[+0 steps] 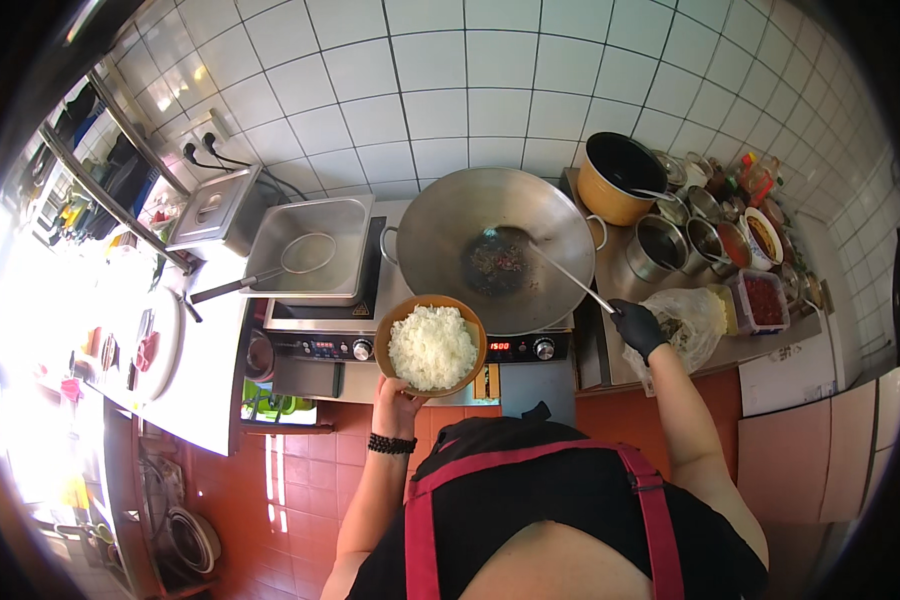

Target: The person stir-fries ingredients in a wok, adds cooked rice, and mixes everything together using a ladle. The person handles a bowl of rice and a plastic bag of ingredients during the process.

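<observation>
My left hand [397,406], bare with a beaded bracelet at the wrist, grips the near rim of a brown bowl [382,349]. White cooked rice [433,348] is heaped in it. The bowl is held at the front edge of a large two-handled steel wok [442,225]. Dark liquid with reddish and brown bits [501,260] lies in the wok's bottom. In a black glove, my right hand [637,328] is closed around the handle of a long metal ladle or spatula [570,274]. Its head is down in the wok, partly hidden by the liquid.
Left of the wok, a wire strainer [309,253] rests over a steel pan [349,281]. On the right counter stand a yellow pot [615,193], several steel containers [656,247], a plastic bag [694,319] and a tub of red food [761,300]. A tiled wall [495,67] rises behind.
</observation>
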`<state>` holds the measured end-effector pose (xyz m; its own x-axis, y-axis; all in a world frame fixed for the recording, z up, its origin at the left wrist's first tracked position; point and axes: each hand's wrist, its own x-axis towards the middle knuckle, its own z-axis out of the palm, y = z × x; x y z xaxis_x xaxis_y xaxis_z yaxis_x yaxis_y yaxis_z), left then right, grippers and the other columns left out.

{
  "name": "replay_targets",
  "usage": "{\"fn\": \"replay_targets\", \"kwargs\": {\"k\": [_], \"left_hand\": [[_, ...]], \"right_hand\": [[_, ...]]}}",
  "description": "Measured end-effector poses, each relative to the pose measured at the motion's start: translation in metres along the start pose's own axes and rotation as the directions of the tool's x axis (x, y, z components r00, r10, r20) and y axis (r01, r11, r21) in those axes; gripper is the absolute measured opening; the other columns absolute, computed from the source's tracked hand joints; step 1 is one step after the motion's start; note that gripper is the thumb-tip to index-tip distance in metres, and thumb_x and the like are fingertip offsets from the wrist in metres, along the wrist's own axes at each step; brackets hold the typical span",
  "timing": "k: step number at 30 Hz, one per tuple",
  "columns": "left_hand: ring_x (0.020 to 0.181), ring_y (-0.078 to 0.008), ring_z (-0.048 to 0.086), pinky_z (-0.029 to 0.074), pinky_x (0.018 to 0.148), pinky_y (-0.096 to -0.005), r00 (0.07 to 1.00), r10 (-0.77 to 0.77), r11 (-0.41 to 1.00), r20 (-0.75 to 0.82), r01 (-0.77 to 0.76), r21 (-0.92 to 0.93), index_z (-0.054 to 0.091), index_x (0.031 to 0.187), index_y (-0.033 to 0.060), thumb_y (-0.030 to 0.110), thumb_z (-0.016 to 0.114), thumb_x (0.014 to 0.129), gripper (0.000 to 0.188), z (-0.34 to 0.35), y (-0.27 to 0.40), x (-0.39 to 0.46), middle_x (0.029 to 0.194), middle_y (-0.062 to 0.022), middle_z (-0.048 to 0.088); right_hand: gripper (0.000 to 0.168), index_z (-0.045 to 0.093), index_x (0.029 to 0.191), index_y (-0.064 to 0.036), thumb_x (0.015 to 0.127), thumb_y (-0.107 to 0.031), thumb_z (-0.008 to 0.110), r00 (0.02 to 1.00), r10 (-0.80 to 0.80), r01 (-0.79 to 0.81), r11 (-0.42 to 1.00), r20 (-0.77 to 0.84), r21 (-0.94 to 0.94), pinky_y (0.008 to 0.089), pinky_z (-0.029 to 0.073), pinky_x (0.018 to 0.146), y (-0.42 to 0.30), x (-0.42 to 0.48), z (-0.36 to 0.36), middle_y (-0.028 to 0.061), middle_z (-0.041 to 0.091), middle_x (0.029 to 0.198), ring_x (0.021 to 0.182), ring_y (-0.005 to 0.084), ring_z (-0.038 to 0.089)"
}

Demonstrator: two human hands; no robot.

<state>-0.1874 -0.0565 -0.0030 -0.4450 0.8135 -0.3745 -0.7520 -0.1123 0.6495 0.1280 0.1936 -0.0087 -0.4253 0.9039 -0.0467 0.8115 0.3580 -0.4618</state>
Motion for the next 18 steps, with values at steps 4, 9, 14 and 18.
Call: {"fn": "replay_targets", "kwargs": {"k": [4, 9, 14, 18], "left_hand": [[0.092, -0.0231, 0.049, 0.046, 0.072, -0.0383, 0.999, -0.002, 1.000, 0.052, 0.001, 0.018, 0.040, 0.109, 0.0074, 0.010, 0.043, 0.068, 0.041, 0.004, 0.005, 0.022, 0.107, -0.0092, 0.046], [0.091, -0.0235, 0.049, 0.046, 0.072, -0.0388, 0.997, 0.020, 0.997, 0.078, -0.025, 0.067, 0.041, 0.105, 0.0075, 0.011, 0.044, 0.068, 0.037, 0.014, 0.019, 0.049, 0.104, -0.0094, 0.046], [0.090, -0.0242, 0.049, 0.046, 0.073, -0.0392, 0.994, 0.022, 0.997, 0.108, -0.030, 0.073, 0.041, 0.105, 0.0060, 0.011, 0.046, 0.068, 0.037, 0.034, 0.028, 0.066, 0.103, -0.0099, 0.047], [0.091, -0.0234, 0.050, 0.047, 0.074, -0.0372, 0.996, 0.031, 0.996, 0.080, -0.038, 0.085, 0.042, 0.105, 0.0054, 0.013, 0.047, 0.068, 0.038, 0.036, 0.035, 0.069, 0.103, -0.0093, 0.048]], "right_hand": [[0.030, 0.049, 0.107, -0.005, 0.079, -0.015, 0.043, 0.980, 0.154, -0.173, 0.973, 0.130, 0.151, 0.0368, 0.042, 0.072, -0.009, -0.002, 0.026, 0.0178, 0.057, 0.092, 0.083, 0.0331, 0.054], [0.031, 0.051, 0.107, -0.009, 0.077, -0.014, 0.045, 0.989, -0.003, -0.016, 0.991, 0.149, 0.130, 0.0380, 0.042, 0.072, -0.008, 0.005, 0.032, 0.0185, 0.056, 0.089, 0.083, 0.0322, 0.054], [0.034, 0.053, 0.106, -0.015, 0.072, -0.011, 0.045, 0.999, -0.045, 0.043, 0.996, -0.029, -0.074, 0.0388, 0.043, 0.070, -0.016, 0.028, 0.058, 0.0162, 0.057, 0.088, 0.081, 0.0309, 0.054], [0.034, 0.054, 0.103, -0.017, 0.071, -0.009, 0.045, 0.985, -0.159, 0.166, 0.977, 0.065, -0.137, 0.0390, 0.043, 0.067, -0.021, 0.012, 0.028, 0.0150, 0.056, 0.085, 0.076, 0.0318, 0.054]]}}
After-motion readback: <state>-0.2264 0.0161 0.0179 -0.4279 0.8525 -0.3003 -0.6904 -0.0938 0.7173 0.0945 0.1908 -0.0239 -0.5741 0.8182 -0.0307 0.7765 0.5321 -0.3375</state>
